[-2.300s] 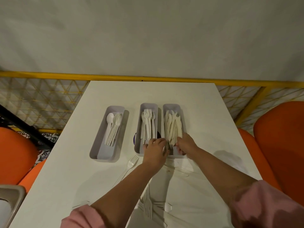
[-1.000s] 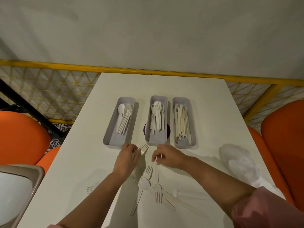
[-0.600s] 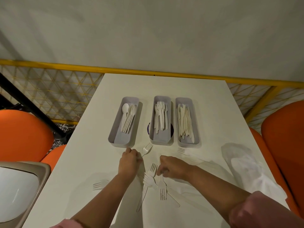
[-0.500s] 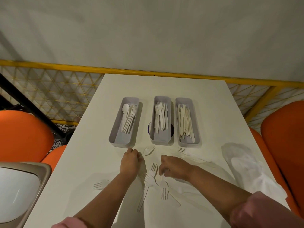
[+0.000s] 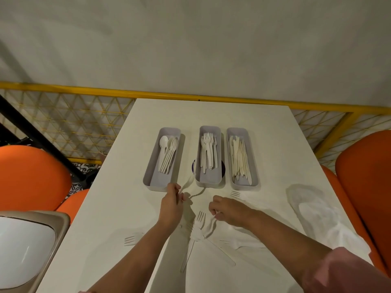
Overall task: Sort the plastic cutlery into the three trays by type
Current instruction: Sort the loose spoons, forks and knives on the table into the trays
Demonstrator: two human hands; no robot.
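From my feed I see a white table (image 5: 211, 115) running away from me toward a plain grey wall (image 5: 190, 39). Past its far edge a yellow rail (image 5: 63, 89) tops a yellow wire mesh panel (image 5: 63, 123) that shows on both sides. One orange chair (image 5: 31, 176) sits off the left edge, another orange chair (image 5: 364, 166) off the right. A crumpled clear plastic bag (image 5: 317, 212) lies on the table near its right edge. At lower left a beige bin (image 5: 61, 220) with a white lid (image 5: 21, 246) stands just beside the table. A black bar (image 5: 31, 134) slants across the mesh on the left, above a patch of patterned floor tile (image 5: 82, 168)
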